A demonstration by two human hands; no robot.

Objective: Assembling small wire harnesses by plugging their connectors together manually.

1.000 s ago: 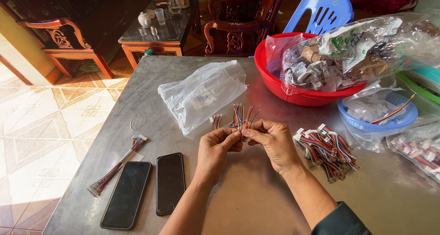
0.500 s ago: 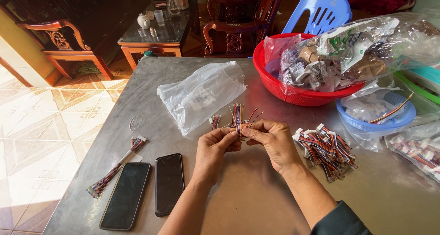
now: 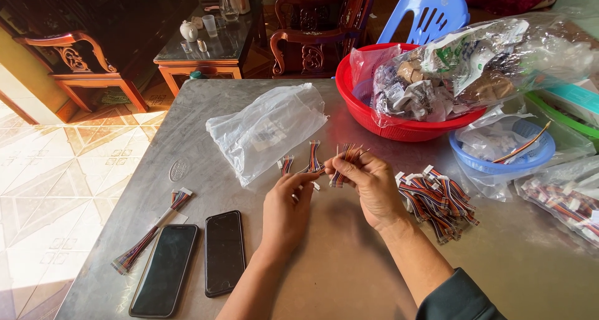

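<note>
Phones (image 3: 196, 267) left of hands; wire pile (image 3: 440, 201) right; plastic bag (image 3: 268, 130) behind; basin (image 3: 399, 117) far right.

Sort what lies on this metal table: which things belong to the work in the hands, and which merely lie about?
In the work:
- right hand gripping a bundle of short multicoloured wires
- left hand at those wires
- pile of multicoloured wire harnesses

Lying about:
- two black phones
- clear plastic bag
- red plastic basin
- blue plastic basket
</note>
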